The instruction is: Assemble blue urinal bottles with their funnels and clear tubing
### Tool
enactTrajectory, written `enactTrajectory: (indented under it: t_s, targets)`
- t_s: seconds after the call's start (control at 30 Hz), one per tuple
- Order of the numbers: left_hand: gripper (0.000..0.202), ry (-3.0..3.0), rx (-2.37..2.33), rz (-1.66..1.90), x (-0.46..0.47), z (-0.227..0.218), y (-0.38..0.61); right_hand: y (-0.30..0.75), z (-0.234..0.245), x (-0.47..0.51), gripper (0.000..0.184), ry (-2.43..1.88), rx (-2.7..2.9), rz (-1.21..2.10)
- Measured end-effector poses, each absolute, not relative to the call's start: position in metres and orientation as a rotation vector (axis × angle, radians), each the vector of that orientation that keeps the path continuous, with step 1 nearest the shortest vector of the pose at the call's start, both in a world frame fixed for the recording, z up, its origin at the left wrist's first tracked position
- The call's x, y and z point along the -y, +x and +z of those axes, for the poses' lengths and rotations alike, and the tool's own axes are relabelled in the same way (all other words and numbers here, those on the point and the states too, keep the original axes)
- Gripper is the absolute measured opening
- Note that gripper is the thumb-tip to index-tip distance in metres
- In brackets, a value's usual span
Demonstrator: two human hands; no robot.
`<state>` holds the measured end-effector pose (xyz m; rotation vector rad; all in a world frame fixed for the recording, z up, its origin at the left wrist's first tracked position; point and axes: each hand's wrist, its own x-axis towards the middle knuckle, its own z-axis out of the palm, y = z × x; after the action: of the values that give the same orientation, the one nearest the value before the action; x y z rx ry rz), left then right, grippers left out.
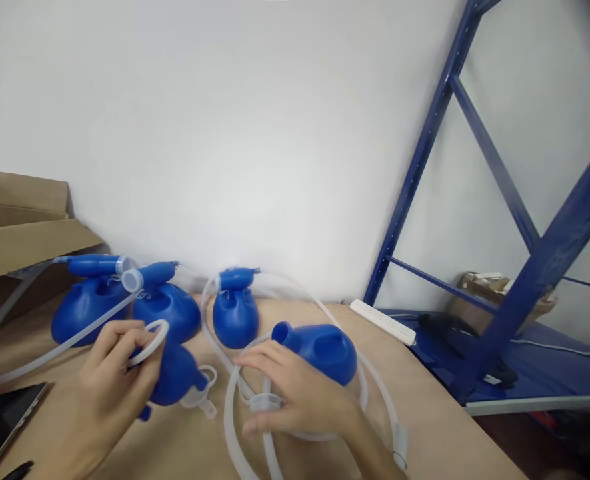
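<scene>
My left hand [115, 373] is closed around a blue plastic funnel-shaped piece [177, 373] with a narrow spout. A white ring [155, 341] stands up at its fingers, on the rim of that piece as far as I can tell. My right hand [299, 390] reaches over a clear hose [232, 420], its thumb and fingers apart. Between them sits a translucent cap [265, 402] joined to the hose; whether the fingers touch it is unclear. Just behind this hand a blue plastic urinal bottle [325, 350] lies on its side, its mouth uncovered. Another translucent cap [199, 393] with a loop strap lies between my hands.
Along the wall stand several blue bottles [235, 317] with blue pieces on top and hoses. An open cardboard box [29, 233] is at left, near a dark phone-like device [7, 427]. A white power strip [382, 321] lies near a blue metal rack [419, 160] at right.
</scene>
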<state>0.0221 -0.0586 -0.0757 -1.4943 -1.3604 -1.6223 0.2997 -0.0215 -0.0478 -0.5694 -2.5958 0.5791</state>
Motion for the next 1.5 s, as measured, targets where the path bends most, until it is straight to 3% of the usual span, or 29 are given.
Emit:
enactTrajectory:
  t_s: [0.07, 0.13, 0.27, 0.33, 0.4, 0.57, 0.9, 1.07, 1.13, 1.2, 1.37, 1.5]
  targets:
    - [0.022, -1.479, 1.150, -1.678, 0.069, -0.048, 0.058, 0.289, -0.056, 0.030, 0.115, -0.541, 2.534, 0.660]
    - [0.025, -1.477, 1.049, -1.794, 0.077, -0.027, 0.094, 0.282, -0.065, 0.037, 0.130, -0.568, 2.346, 0.627]
    - [0.017, -1.658, 1.007, -2.032, 0.074, -0.010, 0.135, 0.292, -0.068, 0.032, 0.087, -0.603, 1.951, 0.362]
    - [0.010, -1.789, 1.119, -2.113, 0.066, -0.012, 0.136, 0.310, -0.058, 0.023, 0.076, -0.593, 1.935, 0.258]
    - [0.009, -1.959, 1.233, -2.081, 0.056, -0.014, 0.130, 0.329, -0.045, 0.015, 0.075, -0.607, 2.017, 0.232]
    - [0.030, -2.457, 1.134, -1.837, 0.043, -0.017, 0.120, 0.354, -0.027, 0.007, 0.073, -0.637, 2.176, 0.183]
    - [0.039, -2.739, 1.190, -1.868, 0.043, -0.012, 0.109, 0.354, -0.038, 0.003, 0.069, -0.646, 2.134, 0.145]
    - [0.019, -2.751, 1.287, -2.277, 0.042, -0.014, 0.106, 0.349, -0.044, 0.004, 0.067, -0.672, 2.066, 0.167]
    - [0.036, -2.661, 1.295, -2.414, 0.043, -0.016, 0.107, 0.348, -0.044, 0.004, 0.066, -0.657, 2.063, 0.186]
    - [0.042, -2.614, 1.293, -2.289, 0.044, -0.017, 0.107, 0.347, -0.043, 0.002, 0.067, -0.645, 2.071, 0.210]
    - [0.028, -2.819, 1.155, -1.806, 0.045, -0.012, 0.110, 0.343, -0.052, 0.005, 0.069, -0.678, 2.048, 0.283]
    - [0.049, -2.901, 1.163, -1.875, 0.050, -0.013, 0.112, 0.331, -0.064, 0.015, 0.070, -0.652, 1.964, 0.354]
